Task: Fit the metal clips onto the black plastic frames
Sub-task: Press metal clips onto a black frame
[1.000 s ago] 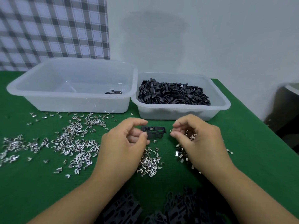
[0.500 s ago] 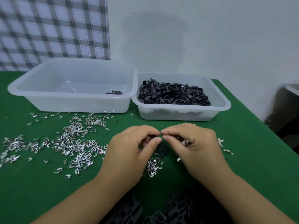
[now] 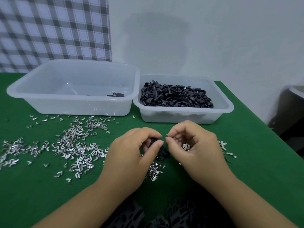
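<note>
My left hand (image 3: 133, 155) grips a black plastic frame (image 3: 162, 149), which shows only partly between thumb and fingers. My right hand (image 3: 195, 147) pinches a small metal clip (image 3: 167, 135) at its fingertips, right beside the frame, and cups a few more clips (image 3: 185, 146) in its palm. Loose metal clips (image 3: 77, 145) lie scattered over the green table to the left, with a small heap (image 3: 153, 170) under my hands.
A large clear tub (image 3: 72, 102) at the back left holds a few black parts (image 3: 116, 94). A smaller tub (image 3: 182, 116) on the right is full of black frames (image 3: 174, 97). More black frames (image 3: 164, 214) lie at the near table edge. A wall stands behind.
My hands came together from apart, and the frame, held out flat before, is now turned and mostly hidden in my left hand. The right fingertips now sit at the frame's end.
</note>
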Available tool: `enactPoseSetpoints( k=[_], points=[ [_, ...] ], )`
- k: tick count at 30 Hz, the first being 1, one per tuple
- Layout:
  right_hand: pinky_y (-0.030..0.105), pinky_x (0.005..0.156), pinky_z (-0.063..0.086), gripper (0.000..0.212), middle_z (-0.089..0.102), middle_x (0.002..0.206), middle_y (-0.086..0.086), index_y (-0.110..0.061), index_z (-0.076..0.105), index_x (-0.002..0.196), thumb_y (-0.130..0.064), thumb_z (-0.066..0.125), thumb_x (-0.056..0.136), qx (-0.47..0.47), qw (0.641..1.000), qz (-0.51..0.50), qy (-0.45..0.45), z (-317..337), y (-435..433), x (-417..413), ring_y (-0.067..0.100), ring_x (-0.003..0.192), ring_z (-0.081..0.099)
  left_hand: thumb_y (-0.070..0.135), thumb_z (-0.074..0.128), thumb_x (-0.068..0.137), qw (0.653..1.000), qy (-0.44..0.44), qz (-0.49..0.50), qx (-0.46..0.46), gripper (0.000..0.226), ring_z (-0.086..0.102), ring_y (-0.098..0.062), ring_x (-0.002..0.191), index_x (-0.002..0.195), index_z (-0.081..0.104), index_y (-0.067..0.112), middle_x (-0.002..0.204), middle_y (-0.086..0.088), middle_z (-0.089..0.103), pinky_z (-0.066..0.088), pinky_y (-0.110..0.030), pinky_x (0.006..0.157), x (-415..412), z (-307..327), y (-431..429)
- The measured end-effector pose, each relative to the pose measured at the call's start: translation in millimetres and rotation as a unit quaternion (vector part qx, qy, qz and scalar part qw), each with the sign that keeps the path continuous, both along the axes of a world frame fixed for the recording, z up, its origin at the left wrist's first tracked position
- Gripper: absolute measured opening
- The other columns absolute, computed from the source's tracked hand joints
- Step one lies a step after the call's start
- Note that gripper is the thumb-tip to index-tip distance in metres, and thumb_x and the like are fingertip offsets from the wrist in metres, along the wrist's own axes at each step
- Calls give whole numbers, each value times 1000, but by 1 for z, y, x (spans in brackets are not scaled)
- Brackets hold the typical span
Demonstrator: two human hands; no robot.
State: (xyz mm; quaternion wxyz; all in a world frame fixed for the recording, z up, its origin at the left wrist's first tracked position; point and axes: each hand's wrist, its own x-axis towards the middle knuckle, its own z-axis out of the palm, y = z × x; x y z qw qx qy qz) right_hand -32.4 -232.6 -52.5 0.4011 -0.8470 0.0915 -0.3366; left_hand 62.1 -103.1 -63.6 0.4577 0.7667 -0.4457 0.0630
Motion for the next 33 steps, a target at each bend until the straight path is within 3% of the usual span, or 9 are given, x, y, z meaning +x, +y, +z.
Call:
enactPoseSetpoints(
  k=[7,10,13,18,21,24,26,33],
  points=[
    [11,60,43,21,63,69,-7,-23,63,73,-4,70,75,42,999,25,-3,0,0,0,3,61,55,26,61,81,1000,1,-20,-3,7,54,-6,72,82,67,30,68,10,59,42,-21,64,1,1,-1],
    [17,62,46,18,61,69,-9,-26,62,77,-10,69,75,-10,1000,18,4,0,0,0,8,63,56,23,62,79,999,19,-21,-13,7,53,-8,69,76,65,29,65,8,57,40,-17,60,1,2,0],
    [25,67,48,21,63,78,-8,-19,66,92,-8,70,74,-101,995,17,-19,2,-1,-1,8,69,58,23,61,76,999,30,-16,-10,7,52,-10,67,71,63,26,61,6,54,38,-15,55,0,2,-1],
    [30,69,50,9,66,81,-1,-11,72,86,-8,71,77,-218,975,21,-44,4,-5,-3,15,77,61,22,61,76,999,34,-13,9,9,51,-12,65,68,63,23,58,3,53,36,-14,53,0,2,-1],
    [31,69,49,6,67,79,0,-10,72,83,-12,70,78,-254,966,-3,-39,5,-7,-4,17,74,61,16,67,80,997,71,-10,2,18,54,-10,66,69,65,30,72,6,59,38,-9,54,1,1,0],
    [26,69,49,3,67,77,-3,-10,72,80,-12,69,78,-210,975,-45,-48,5,-8,-4,12,73,60,13,68,82,982,184,-16,-41,21,60,-1,58,78,70,34,74,11,66,44,-7,53,2,0,-2],
    [21,70,47,1,65,76,-6,-12,71,79,-11,71,78,-167,982,-67,-57,4,-11,-5,6,73,59,7,66,83,962,263,-25,-73,26,67,-3,58,85,70,32,75,7,72,51,-12,55,4,1,-4],
    [23,71,45,9,61,77,-8,-17,72,79,-10,75,74,-126,988,-79,-37,0,-13,-5,12,78,58,-1,64,83,937,326,-35,-123,22,70,-11,60,87,71,19,73,-3,73,53,-13,58,5,3,-5]
  ],
)
